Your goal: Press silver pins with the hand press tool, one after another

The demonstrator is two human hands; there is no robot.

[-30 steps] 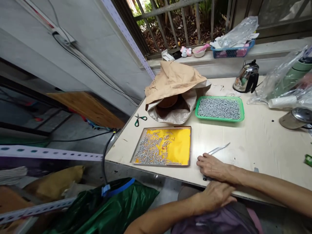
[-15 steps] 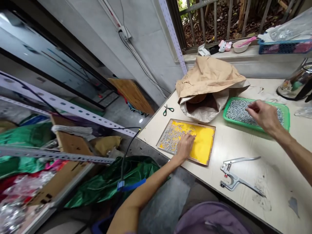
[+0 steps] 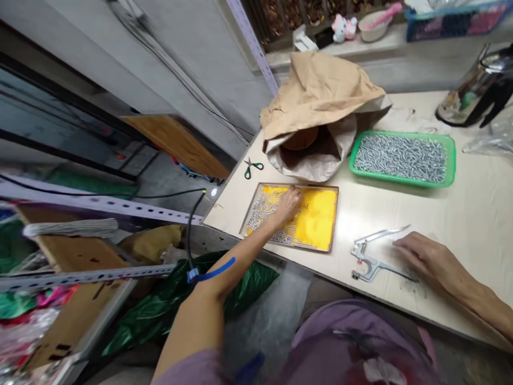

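Observation:
My left hand (image 3: pixel 289 204) is over the shallow tray (image 3: pixel 333 224) with the yellow lining (image 3: pixel 315 214). Its fingers are bent and pressed together at the tray's far side; what they hold, if anything, is too small to make out. Small silvery metal pieces (image 3: pixel 262 211), like short pins or screws, lie loose across the tray's left part. On the right, my right hand (image 3: pixel 435 262) hovers beside the handles of metal hand-press pliers (image 3: pixel 371 262), fingers stretched and apart, holding nothing visible. The pliers lie on the table with their handles spread.
A green plastic box (image 3: pixel 451 160) full of similar metal pieces stands behind the pliers. A brown paper bag (image 3: pixel 320 85) gapes behind the tray, with small scissors (image 3: pixel 253 167) to its left. A kettle (image 3: pixel 475 91) stands at back right. The table's left edge runs near the tray.
My right hand has left the green box and come down beside the pliers. My left hand has shifted toward the tray's far side. The view has tilted down.

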